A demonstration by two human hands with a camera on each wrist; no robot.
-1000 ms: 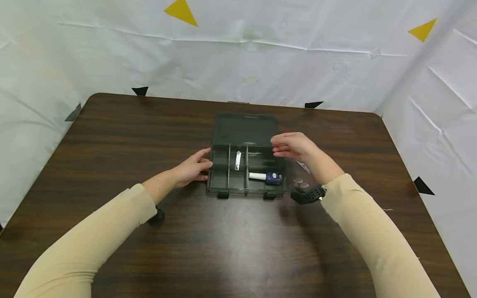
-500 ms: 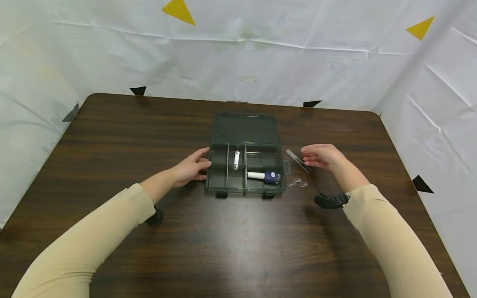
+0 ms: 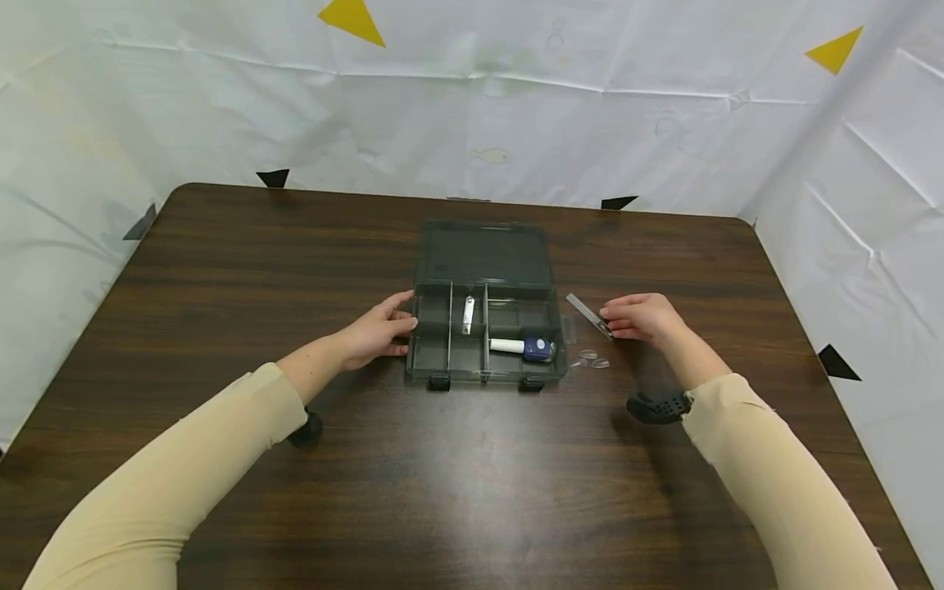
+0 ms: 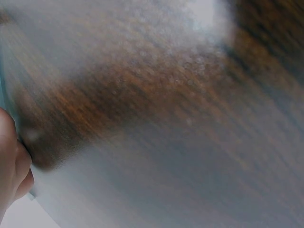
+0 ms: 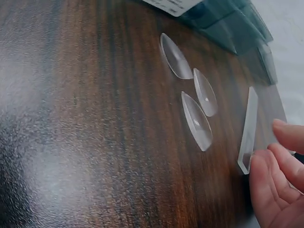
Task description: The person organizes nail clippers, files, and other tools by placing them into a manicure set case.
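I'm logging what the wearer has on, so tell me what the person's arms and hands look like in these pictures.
Both arms are covered by long, plain beige sleeves: the left sleeve and the right sleeve each end at the wrist. The left hand and right hand are bare, with no gloves or rings visible. A small black perforated device sits at the right wrist, another black one under the left.

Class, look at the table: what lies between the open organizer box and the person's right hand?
In the head view, a clear flat strip and three small clear teardrop pieces lie between the box and right hand.
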